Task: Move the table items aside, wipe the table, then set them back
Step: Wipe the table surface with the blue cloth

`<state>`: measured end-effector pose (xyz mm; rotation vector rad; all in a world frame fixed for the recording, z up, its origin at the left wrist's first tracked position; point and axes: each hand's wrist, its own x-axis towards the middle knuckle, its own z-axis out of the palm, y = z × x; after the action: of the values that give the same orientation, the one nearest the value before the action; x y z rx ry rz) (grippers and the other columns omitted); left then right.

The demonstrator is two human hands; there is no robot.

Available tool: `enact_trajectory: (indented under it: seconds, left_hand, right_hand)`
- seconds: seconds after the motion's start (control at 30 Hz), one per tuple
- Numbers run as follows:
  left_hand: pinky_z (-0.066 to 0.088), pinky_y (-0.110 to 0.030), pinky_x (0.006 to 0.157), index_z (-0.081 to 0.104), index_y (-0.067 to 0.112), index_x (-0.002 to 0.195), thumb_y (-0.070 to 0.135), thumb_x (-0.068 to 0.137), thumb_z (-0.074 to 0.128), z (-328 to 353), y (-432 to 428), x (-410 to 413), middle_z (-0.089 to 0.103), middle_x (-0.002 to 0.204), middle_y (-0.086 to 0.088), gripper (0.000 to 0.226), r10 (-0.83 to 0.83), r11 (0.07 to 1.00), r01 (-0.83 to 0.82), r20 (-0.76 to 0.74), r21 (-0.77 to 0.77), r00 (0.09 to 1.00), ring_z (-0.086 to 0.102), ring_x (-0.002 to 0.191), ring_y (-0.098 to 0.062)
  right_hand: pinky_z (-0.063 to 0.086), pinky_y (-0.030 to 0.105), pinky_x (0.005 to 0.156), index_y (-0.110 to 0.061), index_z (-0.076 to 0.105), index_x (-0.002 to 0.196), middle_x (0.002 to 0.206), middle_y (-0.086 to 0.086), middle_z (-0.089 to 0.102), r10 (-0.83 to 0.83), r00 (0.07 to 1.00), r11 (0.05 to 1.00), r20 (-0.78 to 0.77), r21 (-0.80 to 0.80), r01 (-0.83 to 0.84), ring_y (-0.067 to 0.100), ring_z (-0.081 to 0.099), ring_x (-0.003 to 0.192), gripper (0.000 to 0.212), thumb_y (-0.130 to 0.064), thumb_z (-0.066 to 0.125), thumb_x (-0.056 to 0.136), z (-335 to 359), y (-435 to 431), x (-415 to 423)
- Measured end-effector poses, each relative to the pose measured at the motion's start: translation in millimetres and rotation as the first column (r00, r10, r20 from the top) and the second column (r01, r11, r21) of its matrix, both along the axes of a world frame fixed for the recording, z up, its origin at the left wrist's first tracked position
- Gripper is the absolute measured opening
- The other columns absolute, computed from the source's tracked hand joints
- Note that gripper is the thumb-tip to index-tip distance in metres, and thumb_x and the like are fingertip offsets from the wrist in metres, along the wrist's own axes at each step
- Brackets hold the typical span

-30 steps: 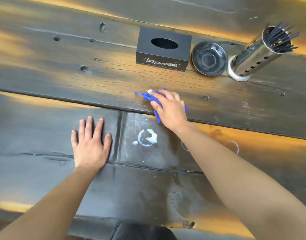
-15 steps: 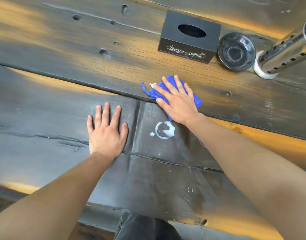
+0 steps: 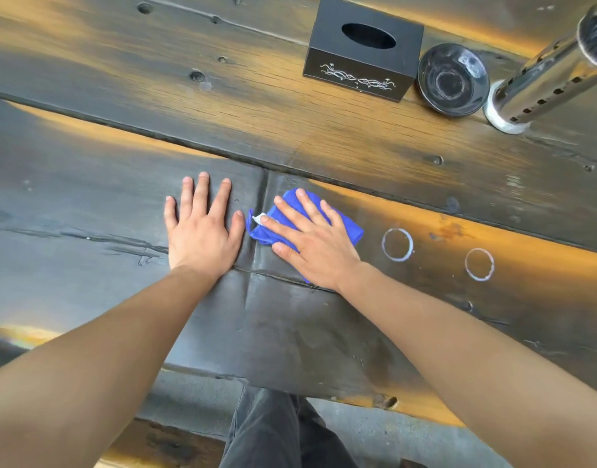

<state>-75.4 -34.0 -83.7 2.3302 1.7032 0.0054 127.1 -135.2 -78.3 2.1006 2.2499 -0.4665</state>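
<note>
The chopstick holder [image 3: 547, 82] is leaning out past the top right corner, so its mouth is getting cut off and only a few dark stick tips are showing there; I cannot count them. The tissue box [image 3: 362, 49] is losing its far edge at the top of the view, and nothing is showing through its oval slot. Most of the cloth [image 3: 344, 228] is lying hidden under the right hand [image 3: 314, 244], with blue edges peeking out on both sides and a small white patch showing at its left end; what that patch is, I cannot make out. Whatever is lying under the cloth is covered too.

Counting: one tissue box, one dark bowl [image 3: 452, 79], one chopstick holder, all sitting in a row at the far side of the table [image 3: 121, 96], the bowl just beside the box and just beside the holder's base. One blue cloth is lying on the near plank. Two white rings [image 3: 397, 244] are showing on the wood to the right of the cloth, well apart from each other.

The right hand is pressing flat on the cloth, fingers spread and straight, not curled around it. The left hand [image 3: 202, 228] is resting palm down on the bare wood just beside the cloth, fingers extended, holding nothing. Dark trousers [image 3: 276, 434] are showing below the table edge.
</note>
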Motion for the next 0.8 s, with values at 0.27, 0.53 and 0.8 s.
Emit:
enact_trajectory:
  seconds: [0.27,0.53,0.8]
  left_hand:
    - [0.004,-0.055,0.126,0.027,0.035,0.158,0.056,0.099,0.034,-1,-1,0,0.017,0.171,-0.003,0.063,0.001,1.0,-0.002,0.021,0.012,1.0,0.006,0.159,-0.025]
    - [0.005,-0.055,0.126,0.026,0.034,0.159,0.057,0.099,0.031,-4,-1,-1,0.016,0.171,-0.004,0.064,-0.007,1.0,0.006,0.01,0.023,1.0,0.007,0.159,-0.026]
    - [0.006,-0.054,0.127,0.035,0.034,0.156,0.046,0.1,0.039,8,-30,21,0.018,0.171,-0.005,0.057,0.018,1.0,-0.014,0.152,-0.028,0.988,0.009,0.159,-0.026]
  right_hand:
    - [0.015,0.045,0.124,-0.051,0.032,0.158,0.17,-0.015,0.026,0.042,0.998,0.998,-0.042,0.053,-0.04,0.019,0.018,0.161,0.054,-0.062,0.03,0.105,-1,-60,-33]
    - [0.036,0.034,0.098,-0.041,0.067,0.135,0.149,-0.018,0.059,-0.012,0.975,0.978,-0.222,0.2,0.058,0.011,0.051,0.144,0.038,-0.047,0.047,0.103,-11,-114,-62]
    - [0.047,0.018,0.097,-0.024,0.075,0.123,0.113,-0.016,0.077,-0.526,0.2,0.805,-0.826,-0.409,0.43,-0.003,0.065,0.105,0.024,-0.019,0.06,0.105,40,-136,-42]
